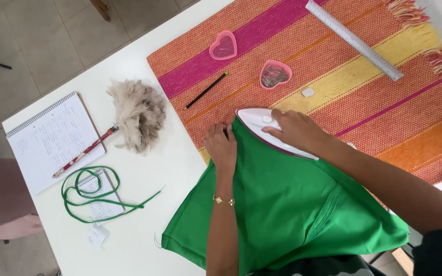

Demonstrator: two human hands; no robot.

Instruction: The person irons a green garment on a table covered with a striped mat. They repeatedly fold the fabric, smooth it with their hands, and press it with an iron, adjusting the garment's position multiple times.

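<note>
A bright green piece of fabric (282,204) lies spread across the near edge of the white table and onto a striped woven mat (384,92). My right hand (295,128) grips the top of a white iron (257,121) with a dark red rim, resting on the fabric's far edge. Just left of the iron's tip, my left hand (221,145) presses flat on the fabric and wears a thin gold bracelet.
On the mat lie two pink heart-shaped dishes (223,46), a black pencil (205,91), a metal ruler (354,38) and a small white eraser (308,92). To the left are a feather duster (134,120), a spiral notebook (52,138) and a green cord (98,197) over a small notepad.
</note>
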